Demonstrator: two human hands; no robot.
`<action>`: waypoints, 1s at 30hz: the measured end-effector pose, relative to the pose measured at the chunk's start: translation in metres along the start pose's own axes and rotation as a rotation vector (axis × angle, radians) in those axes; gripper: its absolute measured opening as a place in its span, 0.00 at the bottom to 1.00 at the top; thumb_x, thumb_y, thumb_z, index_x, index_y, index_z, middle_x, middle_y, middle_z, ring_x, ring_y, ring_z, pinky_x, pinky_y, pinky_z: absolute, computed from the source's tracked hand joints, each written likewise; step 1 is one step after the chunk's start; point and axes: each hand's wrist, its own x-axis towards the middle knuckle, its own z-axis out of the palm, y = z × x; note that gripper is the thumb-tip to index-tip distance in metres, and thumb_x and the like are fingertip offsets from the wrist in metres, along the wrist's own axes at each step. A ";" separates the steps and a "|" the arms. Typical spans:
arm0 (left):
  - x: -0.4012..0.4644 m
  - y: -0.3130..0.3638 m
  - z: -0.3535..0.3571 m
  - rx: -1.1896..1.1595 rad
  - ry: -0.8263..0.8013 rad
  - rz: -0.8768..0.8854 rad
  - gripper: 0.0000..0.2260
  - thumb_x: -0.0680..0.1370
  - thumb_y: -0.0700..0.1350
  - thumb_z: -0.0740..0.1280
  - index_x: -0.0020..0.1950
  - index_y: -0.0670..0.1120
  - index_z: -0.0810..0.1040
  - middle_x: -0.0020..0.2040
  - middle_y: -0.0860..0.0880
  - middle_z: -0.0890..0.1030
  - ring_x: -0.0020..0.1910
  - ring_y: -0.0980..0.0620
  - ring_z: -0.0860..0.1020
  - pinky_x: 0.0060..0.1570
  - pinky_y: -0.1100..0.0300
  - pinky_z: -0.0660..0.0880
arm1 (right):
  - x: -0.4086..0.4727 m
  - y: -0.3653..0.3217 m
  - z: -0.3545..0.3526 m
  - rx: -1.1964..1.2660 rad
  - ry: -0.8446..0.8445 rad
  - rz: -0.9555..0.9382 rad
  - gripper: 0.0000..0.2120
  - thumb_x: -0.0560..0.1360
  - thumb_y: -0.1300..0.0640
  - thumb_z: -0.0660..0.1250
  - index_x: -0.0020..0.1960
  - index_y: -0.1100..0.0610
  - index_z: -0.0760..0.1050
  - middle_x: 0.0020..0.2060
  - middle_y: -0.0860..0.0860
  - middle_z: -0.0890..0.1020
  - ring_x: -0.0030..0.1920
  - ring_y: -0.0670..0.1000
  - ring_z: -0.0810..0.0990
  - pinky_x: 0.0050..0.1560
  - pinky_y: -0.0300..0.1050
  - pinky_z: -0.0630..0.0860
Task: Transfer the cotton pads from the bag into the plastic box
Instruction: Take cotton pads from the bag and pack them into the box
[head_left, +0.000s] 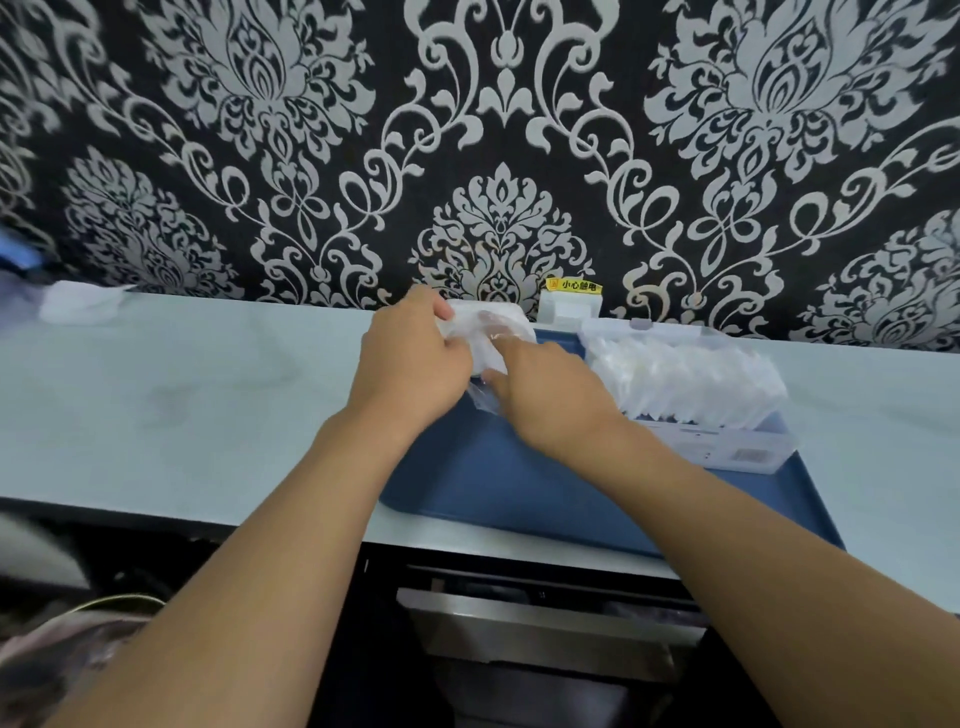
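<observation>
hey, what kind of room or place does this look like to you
Probably a home, perhaps a dressing or utility corner: ornate damask wallpaper, a pale countertop carrying a blue tray, and a wall socket with a yellow warning sticker.

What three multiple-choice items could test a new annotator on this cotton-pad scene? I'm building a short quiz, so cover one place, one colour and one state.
1. Where does the plastic box stand?
A. on the right part of the tray
B. on the bare counter at far left
C. on the floor

2. What colour is the tray?
A. red
B. blue
C. yellow

3. What is the left hand doing?
A. lying flat on the counter
B. hanging idle
C. gripping the bag of cotton pads

Answers: 1 A, the box sits inside the tray's right side. 2 B, the tray's bare floor is blue. 3 C, its fingers curl round the clear bag, which the right hand also reaches into.
</observation>
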 end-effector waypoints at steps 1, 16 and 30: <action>-0.002 0.001 0.000 0.026 -0.043 -0.047 0.15 0.75 0.41 0.65 0.62 0.46 0.73 0.49 0.46 0.80 0.47 0.45 0.79 0.36 0.58 0.69 | 0.001 0.001 -0.001 0.040 -0.021 0.005 0.23 0.80 0.48 0.60 0.74 0.49 0.64 0.54 0.58 0.81 0.53 0.63 0.79 0.47 0.52 0.75; -0.011 0.015 0.008 -0.181 -0.136 -0.075 0.12 0.71 0.33 0.60 0.43 0.43 0.82 0.40 0.42 0.84 0.39 0.41 0.84 0.38 0.44 0.83 | 0.002 0.002 -0.007 0.106 0.119 0.041 0.20 0.77 0.51 0.66 0.68 0.49 0.70 0.54 0.54 0.82 0.56 0.59 0.79 0.51 0.52 0.78; -0.007 0.011 0.006 -0.195 -0.159 -0.100 0.19 0.75 0.34 0.58 0.55 0.49 0.84 0.45 0.46 0.84 0.34 0.45 0.83 0.31 0.55 0.82 | -0.001 0.009 -0.014 0.028 0.104 0.044 0.25 0.71 0.51 0.72 0.68 0.45 0.74 0.57 0.52 0.82 0.57 0.58 0.80 0.51 0.48 0.76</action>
